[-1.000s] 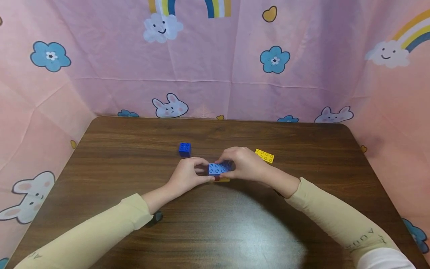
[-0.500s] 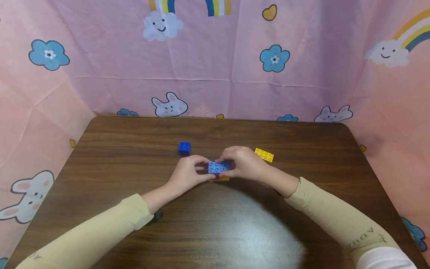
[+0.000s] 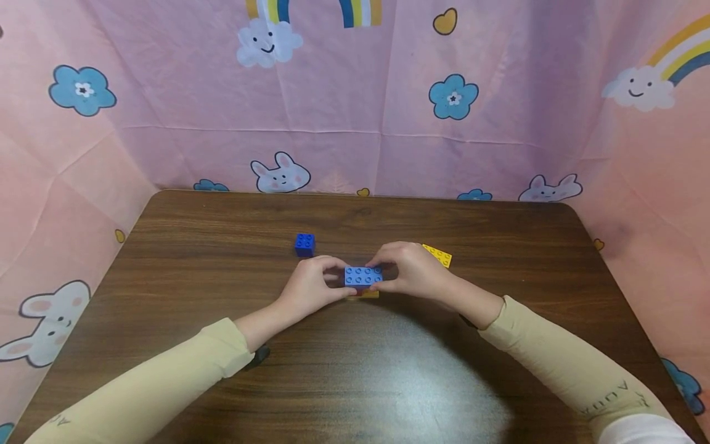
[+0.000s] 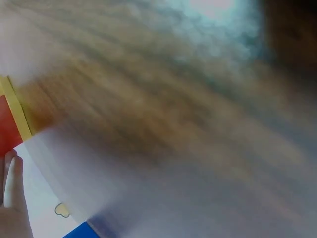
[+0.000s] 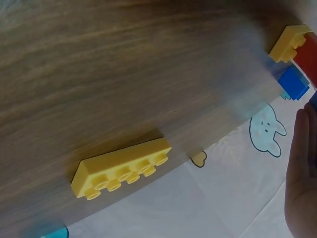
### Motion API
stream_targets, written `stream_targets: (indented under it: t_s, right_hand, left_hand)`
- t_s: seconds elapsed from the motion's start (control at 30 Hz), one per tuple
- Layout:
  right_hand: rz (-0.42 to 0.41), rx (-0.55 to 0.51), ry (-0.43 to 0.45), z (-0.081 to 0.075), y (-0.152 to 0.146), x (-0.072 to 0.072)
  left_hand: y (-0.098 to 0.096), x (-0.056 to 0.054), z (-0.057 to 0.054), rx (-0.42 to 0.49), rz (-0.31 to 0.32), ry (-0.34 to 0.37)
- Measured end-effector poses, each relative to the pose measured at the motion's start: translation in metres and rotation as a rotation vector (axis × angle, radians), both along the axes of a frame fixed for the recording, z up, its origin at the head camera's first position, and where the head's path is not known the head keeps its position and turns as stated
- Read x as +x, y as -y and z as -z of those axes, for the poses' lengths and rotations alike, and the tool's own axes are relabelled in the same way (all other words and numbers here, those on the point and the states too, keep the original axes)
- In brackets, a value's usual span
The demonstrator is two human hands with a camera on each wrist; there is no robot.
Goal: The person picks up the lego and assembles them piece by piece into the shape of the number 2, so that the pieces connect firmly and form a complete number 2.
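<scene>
In the head view, a light blue eight-stud toy building brick [image 3: 363,275] tops a small stack in the middle of the table. A red brick [image 4: 7,121] lies under it, and a yellow brick [image 4: 20,114] forms the bottom. My left hand [image 3: 313,287] grips the stack's left end between thumb and fingers. At the right end, my right hand [image 3: 413,271] pinches the light blue brick, thumb in front and fingers behind. Its studs show between the hands. Each wrist view catches only an edge of its hand and part of the stack.
A dark blue four-stud brick [image 3: 304,245] stands behind the left hand. Behind the right hand lies a loose yellow brick [image 3: 438,255], partly covered in the head view. The brown table [image 3: 222,216] meets a patterned pink cloth [image 3: 344,111] at its back edge.
My right hand has slid slightly to the right along the light blue brick, uncovering more of its studs. It now hides more of the loose yellow brick. The left hand stays put.
</scene>
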State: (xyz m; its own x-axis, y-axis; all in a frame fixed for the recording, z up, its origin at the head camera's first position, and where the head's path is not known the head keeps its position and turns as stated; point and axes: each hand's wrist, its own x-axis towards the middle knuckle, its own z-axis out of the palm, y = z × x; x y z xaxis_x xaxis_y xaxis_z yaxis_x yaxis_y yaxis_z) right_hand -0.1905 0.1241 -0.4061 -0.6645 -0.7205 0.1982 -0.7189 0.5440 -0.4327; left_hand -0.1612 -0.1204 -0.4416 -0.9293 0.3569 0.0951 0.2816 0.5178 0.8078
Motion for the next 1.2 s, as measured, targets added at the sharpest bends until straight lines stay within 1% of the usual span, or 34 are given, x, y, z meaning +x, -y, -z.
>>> stream_targets:
  t_s: [0.17,0.3,0.5,0.7,0.8,0.9,1.07,1.2]
  right_hand:
    - [-0.001,0.014,-0.005,-0.001,0.001,0.000]
    - [0.005,0.014,0.007,0.000,0.000,0.000]
    - [0.014,-0.018,0.034,0.003,-0.003,0.000]
    - [0.008,-0.030,0.037,0.004,-0.001,-0.001]
    - [0.002,-0.043,0.057,0.003,0.000,-0.002]
    - [-0.003,-0.076,0.093,0.002,0.001,-0.003]
    - [-0.010,-0.141,0.150,-0.001,0.000,-0.005]
    - [-0.016,-0.132,0.167,0.000,-0.001,-0.007]
  left_hand:
    - [-0.001,0.000,0.000,0.040,0.007,0.005]
    - [0.000,0.002,-0.001,0.037,0.010,0.000]
    - [0.001,0.001,-0.001,0.035,0.011,0.001]
    - [0.004,0.001,0.002,0.084,0.007,0.001]
    - [0.006,0.001,0.004,0.097,0.008,-0.002]
    - [0.008,0.001,0.006,0.091,0.009,-0.008]
    - [0.009,0.002,0.006,0.081,0.006,-0.004]
    - [0.009,0.003,0.005,0.081,0.006,0.002]
